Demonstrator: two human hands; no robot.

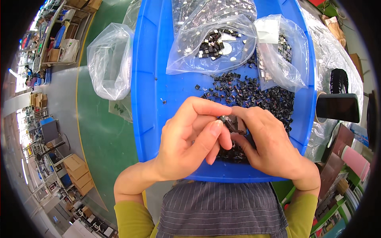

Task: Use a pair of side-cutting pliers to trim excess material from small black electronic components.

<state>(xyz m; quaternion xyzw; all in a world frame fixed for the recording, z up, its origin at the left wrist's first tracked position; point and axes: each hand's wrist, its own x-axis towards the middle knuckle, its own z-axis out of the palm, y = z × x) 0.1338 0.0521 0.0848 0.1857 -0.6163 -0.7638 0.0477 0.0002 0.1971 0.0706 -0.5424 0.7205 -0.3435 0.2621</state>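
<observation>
Small dark part (229,123) pinched between both hands, held just above the near end of the blue tray (152,79), over the tray's heap. Held close and high, likely so the fingertips can work it while anything dropped falls back into the tray.

Left hand (190,139): fingers curled, thumb and forefinger closed on the part's left end. Right hand (266,142): fingers bent, grasping the part's right end; more dark pieces seem tucked under its fingers, cannot tell how many.

Loose pile of small black parts (258,95) spread across the tray just beyond the hands, right of tray centre. Two clear bags (214,43) of the same parts lie at the tray's far end. An empty-looking clear bag (109,59) sits off the tray's left edge, on the green floor (103,131). A dark phone (338,108) stands just off the tray's right edge.

Hands hide the near part of the pile; nothing else blocks them.
</observation>
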